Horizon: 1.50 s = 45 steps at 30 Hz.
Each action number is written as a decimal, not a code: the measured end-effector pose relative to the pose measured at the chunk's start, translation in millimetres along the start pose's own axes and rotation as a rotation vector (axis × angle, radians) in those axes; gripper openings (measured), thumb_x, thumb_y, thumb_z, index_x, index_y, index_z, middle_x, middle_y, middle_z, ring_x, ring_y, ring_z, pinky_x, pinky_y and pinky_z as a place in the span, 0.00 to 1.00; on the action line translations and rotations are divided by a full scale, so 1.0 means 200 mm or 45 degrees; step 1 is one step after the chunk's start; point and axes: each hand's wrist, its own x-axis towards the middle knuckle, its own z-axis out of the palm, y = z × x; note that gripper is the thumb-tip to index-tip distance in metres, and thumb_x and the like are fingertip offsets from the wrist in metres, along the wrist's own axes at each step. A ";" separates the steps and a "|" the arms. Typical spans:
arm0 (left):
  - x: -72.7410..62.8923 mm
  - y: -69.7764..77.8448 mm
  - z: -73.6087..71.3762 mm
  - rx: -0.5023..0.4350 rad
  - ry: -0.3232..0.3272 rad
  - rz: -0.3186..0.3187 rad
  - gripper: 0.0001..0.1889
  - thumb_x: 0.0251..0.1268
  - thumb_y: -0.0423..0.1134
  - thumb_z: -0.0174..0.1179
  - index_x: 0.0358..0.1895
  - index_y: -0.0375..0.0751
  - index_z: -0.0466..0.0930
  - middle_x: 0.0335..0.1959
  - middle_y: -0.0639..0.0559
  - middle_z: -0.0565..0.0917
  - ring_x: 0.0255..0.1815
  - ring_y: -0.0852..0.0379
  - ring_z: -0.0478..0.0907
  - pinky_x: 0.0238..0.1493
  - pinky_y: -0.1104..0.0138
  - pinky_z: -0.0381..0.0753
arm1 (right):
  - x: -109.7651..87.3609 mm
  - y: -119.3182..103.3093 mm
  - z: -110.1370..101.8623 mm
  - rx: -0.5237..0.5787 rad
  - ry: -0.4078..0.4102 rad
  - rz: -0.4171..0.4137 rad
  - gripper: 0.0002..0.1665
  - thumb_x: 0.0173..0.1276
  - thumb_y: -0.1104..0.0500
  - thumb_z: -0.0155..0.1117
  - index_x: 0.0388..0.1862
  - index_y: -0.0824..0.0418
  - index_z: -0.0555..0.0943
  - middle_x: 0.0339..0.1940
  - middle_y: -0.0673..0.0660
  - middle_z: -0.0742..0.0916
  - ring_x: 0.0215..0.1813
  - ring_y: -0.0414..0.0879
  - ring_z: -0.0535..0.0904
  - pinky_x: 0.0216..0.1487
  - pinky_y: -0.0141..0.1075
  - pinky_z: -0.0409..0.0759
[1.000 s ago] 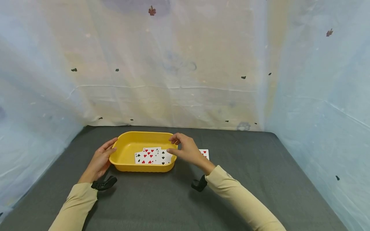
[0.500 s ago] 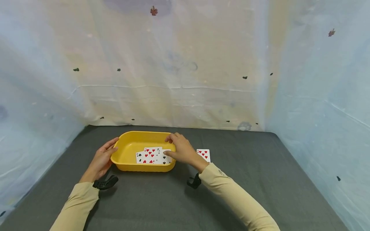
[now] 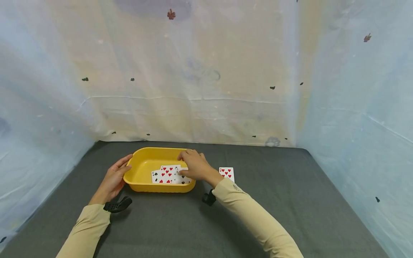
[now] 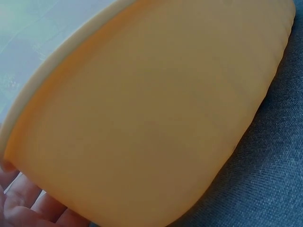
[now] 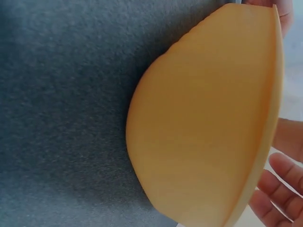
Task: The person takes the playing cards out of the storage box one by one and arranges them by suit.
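Note:
A yellow plastic tub (image 3: 155, 188) rests on the dark cloth, with several overlapping playing cards (image 3: 167, 175) face up along its near side. My left hand (image 3: 111, 181) grips the tub's left end, thumb over the rim and fingers along the outside. In the left wrist view its curled fingers (image 4: 35, 203) lie by the tub wall (image 4: 142, 113). My right hand (image 3: 197, 167) reaches over the tub's right end, fingers bent loosely and thumb tip right at the rightmost card. The right wrist view has its fingers (image 5: 279, 189) beyond the tub rim, holding nothing visible.
A single hearts card (image 3: 227, 172) lies face up on the grey cloth (image 3: 274, 186) right of the tub, partly behind the right forearm. A pale patterned curtain (image 3: 206, 89) hangs behind and at both sides of the table.
My right hand has moved left, further over the tub and the cards, uncovering more of the hearts card on the cloth. My left hand keeps its grip on the tub.

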 end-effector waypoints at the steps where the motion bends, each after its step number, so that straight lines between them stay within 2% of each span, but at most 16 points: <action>1: 0.00 0.00 0.00 -0.004 -0.001 -0.001 0.32 0.78 0.37 0.46 0.79 0.42 0.43 0.79 0.44 0.41 0.76 0.45 0.45 0.54 0.73 0.75 | 0.01 0.00 0.00 -0.003 -0.015 0.003 0.27 0.63 0.50 0.71 0.57 0.57 0.75 0.52 0.52 0.79 0.54 0.45 0.72 0.53 0.46 0.67; 9: 0.01 -0.02 0.00 0.006 0.006 0.002 0.32 0.78 0.37 0.46 0.79 0.42 0.44 0.79 0.43 0.42 0.76 0.45 0.46 0.53 0.73 0.76 | 0.06 -0.02 0.03 -0.111 -0.130 0.051 0.30 0.62 0.48 0.71 0.60 0.56 0.74 0.57 0.50 0.78 0.60 0.44 0.70 0.57 0.48 0.63; 18: 0.03 -0.02 0.01 0.044 0.048 -0.003 0.31 0.79 0.36 0.45 0.78 0.43 0.45 0.79 0.44 0.43 0.75 0.45 0.47 0.56 0.71 0.74 | 0.10 -0.03 0.07 -0.240 -0.254 0.114 0.35 0.59 0.42 0.72 0.61 0.53 0.72 0.56 0.49 0.76 0.60 0.46 0.68 0.62 0.51 0.59; 26: 0.03 -0.03 0.02 0.041 0.049 -0.005 0.30 0.79 0.36 0.45 0.78 0.42 0.45 0.79 0.43 0.43 0.75 0.45 0.47 0.57 0.70 0.74 | 0.13 -0.05 0.12 -0.397 -0.330 0.160 0.34 0.59 0.41 0.72 0.59 0.54 0.73 0.55 0.51 0.77 0.60 0.47 0.70 0.65 0.52 0.60; 34: 0.03 -0.03 0.05 0.095 0.058 0.011 0.30 0.79 0.36 0.43 0.78 0.42 0.46 0.78 0.43 0.43 0.75 0.44 0.48 0.56 0.71 0.74 | 0.13 -0.04 0.15 -0.512 -0.374 0.208 0.42 0.61 0.37 0.68 0.68 0.56 0.68 0.64 0.52 0.73 0.65 0.46 0.66 0.63 0.47 0.62; 45: 0.05 -0.03 0.05 0.070 0.063 -0.004 0.30 0.79 0.35 0.43 0.78 0.42 0.46 0.78 0.43 0.43 0.75 0.44 0.49 0.55 0.71 0.75 | 0.15 -0.04 0.16 -0.542 -0.463 0.242 0.36 0.64 0.38 0.65 0.65 0.53 0.72 0.61 0.50 0.77 0.61 0.45 0.69 0.58 0.44 0.63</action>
